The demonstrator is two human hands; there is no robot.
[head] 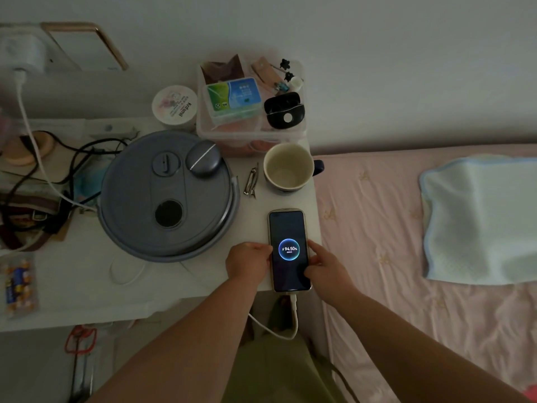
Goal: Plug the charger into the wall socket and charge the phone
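Observation:
The phone (288, 225) lies face up on the white table (87, 274), at its front right corner. Its screen shows a charging ring reading 94.50%. A white cable (294, 312) is plugged into the phone's bottom end and loops below the table edge. My left hand (247, 263) grips the phone's left edge and my right hand (322, 266) grips its right edge. Another stretch of white cable (32, 141) runs up to a white charger plug (19, 72) at the far left; the socket itself is blurred.
A round grey appliance (167, 196) fills the table's middle. Behind the phone stand a cream mug (287, 168), hair clips (251, 181), a clear box of small items (250, 103) and a white jar (175, 106). Tangled black cables (72, 158) lie left. A pink bed (406, 257) with a blue towel (479, 219) is right.

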